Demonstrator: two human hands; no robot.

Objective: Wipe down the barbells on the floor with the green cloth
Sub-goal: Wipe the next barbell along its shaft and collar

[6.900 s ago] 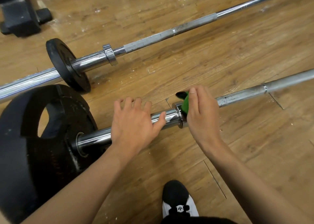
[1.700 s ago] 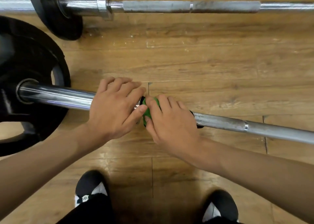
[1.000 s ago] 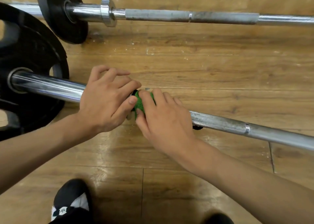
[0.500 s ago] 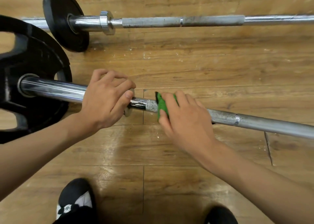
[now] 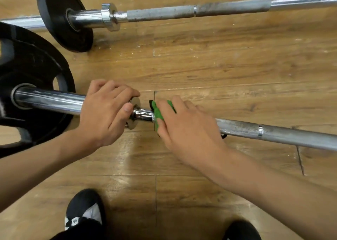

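Head view: right hand (image 5: 187, 128) clutching green cloth (image 5: 157, 112) around barbell (image 5: 273, 132), left hand (image 5: 107, 112) gripping sleeve; shoe logo perhaps unreadable.

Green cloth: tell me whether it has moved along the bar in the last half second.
Yes. The green cloth has slid back toward the bar's collar, leaving less bare shaft between them.

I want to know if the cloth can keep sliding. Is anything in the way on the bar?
Toward the weight plate, yes: the left hand grips the near silver barbell at its collar, right beside the green cloth held in the right hand. Toward the other end, the shaft looks bare.
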